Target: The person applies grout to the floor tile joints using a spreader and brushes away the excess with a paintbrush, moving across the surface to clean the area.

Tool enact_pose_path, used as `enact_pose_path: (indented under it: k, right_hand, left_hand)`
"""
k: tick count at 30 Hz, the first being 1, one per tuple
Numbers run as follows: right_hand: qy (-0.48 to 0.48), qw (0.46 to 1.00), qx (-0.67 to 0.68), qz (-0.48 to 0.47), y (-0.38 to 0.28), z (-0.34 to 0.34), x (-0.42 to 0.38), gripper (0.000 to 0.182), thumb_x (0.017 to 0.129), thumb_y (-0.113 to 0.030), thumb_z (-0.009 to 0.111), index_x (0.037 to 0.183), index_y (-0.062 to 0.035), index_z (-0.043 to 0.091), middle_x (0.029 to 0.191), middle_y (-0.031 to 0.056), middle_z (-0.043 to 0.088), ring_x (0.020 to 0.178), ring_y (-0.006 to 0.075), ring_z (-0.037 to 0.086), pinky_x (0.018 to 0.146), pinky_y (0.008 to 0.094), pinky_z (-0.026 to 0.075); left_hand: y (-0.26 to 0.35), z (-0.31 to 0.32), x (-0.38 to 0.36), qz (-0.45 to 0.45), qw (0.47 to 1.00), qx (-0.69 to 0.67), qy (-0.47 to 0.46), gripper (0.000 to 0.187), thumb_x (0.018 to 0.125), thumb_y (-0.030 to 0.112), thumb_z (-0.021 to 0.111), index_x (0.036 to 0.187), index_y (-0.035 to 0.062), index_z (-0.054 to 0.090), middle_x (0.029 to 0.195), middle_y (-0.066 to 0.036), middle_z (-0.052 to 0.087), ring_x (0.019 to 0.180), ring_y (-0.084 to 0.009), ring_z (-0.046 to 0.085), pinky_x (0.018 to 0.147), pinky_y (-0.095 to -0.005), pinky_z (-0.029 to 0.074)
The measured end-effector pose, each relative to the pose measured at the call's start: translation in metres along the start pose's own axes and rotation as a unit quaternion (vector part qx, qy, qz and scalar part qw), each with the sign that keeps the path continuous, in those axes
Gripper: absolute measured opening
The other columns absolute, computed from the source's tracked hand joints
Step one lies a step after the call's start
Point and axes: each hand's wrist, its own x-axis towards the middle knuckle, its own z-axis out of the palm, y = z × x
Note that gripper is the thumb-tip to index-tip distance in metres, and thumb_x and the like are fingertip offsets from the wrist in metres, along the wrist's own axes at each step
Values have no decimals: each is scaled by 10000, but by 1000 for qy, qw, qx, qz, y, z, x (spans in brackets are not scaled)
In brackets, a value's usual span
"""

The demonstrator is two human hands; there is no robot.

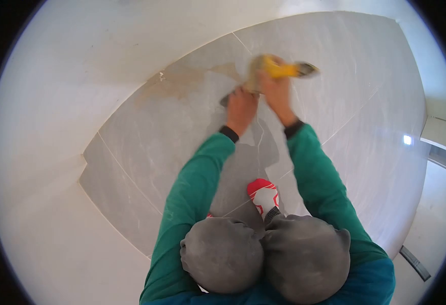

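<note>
My right hand (277, 94) is closed around a yellow-handled tool (281, 70), blurred by motion. Its grey, blade-like end (308, 69) points right. At the other side of the grip is a round beige mass (256, 73), smeared too much to name. My left hand (242, 109) has its fingers curled just beneath that mass, low over the floor. A dark grey flat piece (224, 100) sticks out left of its fingers; I cannot tell its kind. Both hands work close together on the grey tiled floor (334, 56), near the wall.
Brown dusty residue (174, 81) lies on the tiles along the white wall (96, 61). A darker damp-looking patch (266, 147) spreads below my hands. My foot in a red and white sock (263, 195) and my grey-covered knees (306, 259) are in front. A dark strip (415, 263) lies at lower right.
</note>
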Motion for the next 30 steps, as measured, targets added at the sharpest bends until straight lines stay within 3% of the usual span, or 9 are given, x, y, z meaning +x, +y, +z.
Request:
enact_pose_path:
  k: [1,5,9,14,17,22,25,28,30]
  right_hand:
    - [22,999,-29,7,4,-36,-3,389,746,-150,584,1099,-21,482,945,106,560,858,182,545,749,309,441]
    - [55,928,-356,95,44,-154,-5,468,739,-275,570,1164,-89,505,948,176,612,839,311,605,682,390,472]
    - [120,820,-546,122,79,-122,15,410,730,-313,572,1088,-115,537,859,127,595,721,326,601,606,424,474]
    - [-48,934,-353,30,28,84,20,343,689,-240,594,934,-11,524,741,149,597,660,321,598,544,419,468]
    - [-190,941,-275,-55,-5,163,10,283,687,-246,577,864,-27,559,853,173,567,672,330,595,583,433,479]
    - [-210,959,-188,-26,-28,135,3,269,721,-258,552,837,-17,579,882,194,567,735,334,592,637,422,483]
    - [-141,977,-142,67,-2,82,9,323,738,-319,564,836,-11,577,828,188,593,742,345,584,659,410,480]
    - [-181,964,101,166,11,32,27,380,726,-378,597,824,-11,571,779,180,609,722,340,579,653,405,474]
    - [-190,953,-204,-118,75,17,48,422,686,-412,636,853,-30,574,782,163,618,641,326,580,583,397,472]
  left_hand:
    - [-14,-7,14,-31,998,6,47,147,788,214,512,849,89,560,799,-58,532,750,-206,539,636,-355,448]
    - [-64,-8,38,-121,989,39,74,137,800,194,502,870,86,549,836,-96,549,761,-247,564,552,-356,473]
    - [-107,-41,-18,-132,984,25,115,82,801,140,495,831,73,531,787,-96,503,727,-256,560,481,-335,454]
    - [-52,-78,-115,-118,985,-79,-97,204,774,156,526,958,68,519,873,-116,478,741,-280,537,558,-385,468]
    - [-23,-67,-136,-12,992,-117,-49,168,780,127,501,934,69,538,832,-98,470,700,-236,523,525,-343,451]
    - [-36,-25,-100,85,996,-16,-6,154,744,134,515,872,58,550,792,-74,498,743,-244,507,628,-358,405]
    - [-79,-25,-28,-13,999,37,2,92,749,157,522,804,84,538,798,-75,516,734,-237,517,631,-364,398]
    - [-106,-40,-5,-37,999,36,14,90,771,173,526,789,85,532,783,-74,521,735,-234,527,625,-372,396]
    - [-110,-54,-2,-32,999,22,33,96,789,174,525,784,78,533,752,-76,518,725,-240,533,618,-382,393]
